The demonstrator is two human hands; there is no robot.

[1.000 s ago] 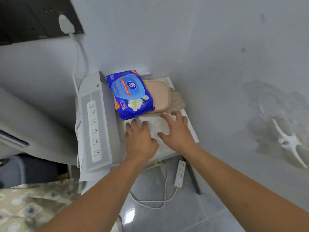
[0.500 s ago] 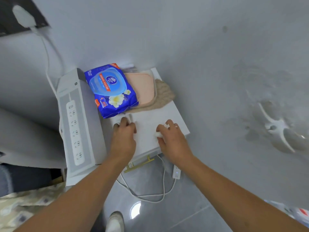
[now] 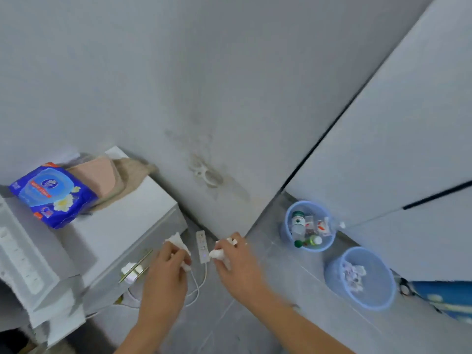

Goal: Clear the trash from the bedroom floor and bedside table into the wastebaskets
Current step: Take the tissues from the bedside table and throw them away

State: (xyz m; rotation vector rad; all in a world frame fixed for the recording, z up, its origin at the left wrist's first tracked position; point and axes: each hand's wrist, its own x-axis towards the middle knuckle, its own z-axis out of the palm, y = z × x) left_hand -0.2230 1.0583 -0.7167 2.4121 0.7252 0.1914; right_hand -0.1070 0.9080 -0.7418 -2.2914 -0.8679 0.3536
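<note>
My left hand point(image 3: 166, 274) grips a crumpled white tissue point(image 3: 176, 241) in front of the white bedside table point(image 3: 132, 218). Just to its right, my right hand point(image 3: 238, 267) grips a second crumpled tissue point(image 3: 221, 252). Both hands hover over the grey floor, off the table's front corner. Two light blue wastebaskets stand on the floor to the right. The far wastebasket point(image 3: 286, 223) holds bottles and wrappers. The near wastebasket point(image 3: 378, 290) holds small paper scraps.
A blue wet-wipe pack point(image 3: 51, 195), a pink case point(image 3: 98, 175) and a beige cloth point(image 3: 135, 172) lie on the table. A white power strip point(image 3: 201, 245) with cables lies on the floor between my hands. White wardrobe doors point(image 3: 396, 139) stand behind the baskets.
Both hands closed on tissues on the table top, lifted them off and drew back over the floor. My view swung right, bringing the two wastebaskets into sight.
</note>
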